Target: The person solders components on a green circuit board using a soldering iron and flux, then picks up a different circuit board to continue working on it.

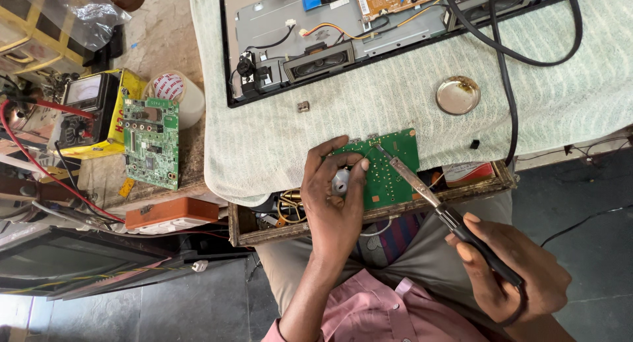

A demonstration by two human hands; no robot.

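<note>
My right hand (511, 276), nearest me, gripped the black-handled soldering iron (438, 207), its long axis slanting far-left to the green rectangular circuit board (389, 170) on the pale green cloth (395, 98), which my left hand (336, 197) pinched with solder wire just left of the tip.

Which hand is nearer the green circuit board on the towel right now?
Left. The left hand rests on the green circuit board, fingers on its left part. The right hand is lower right, off the board, holding the soldering iron whose tip reaches it.
</note>
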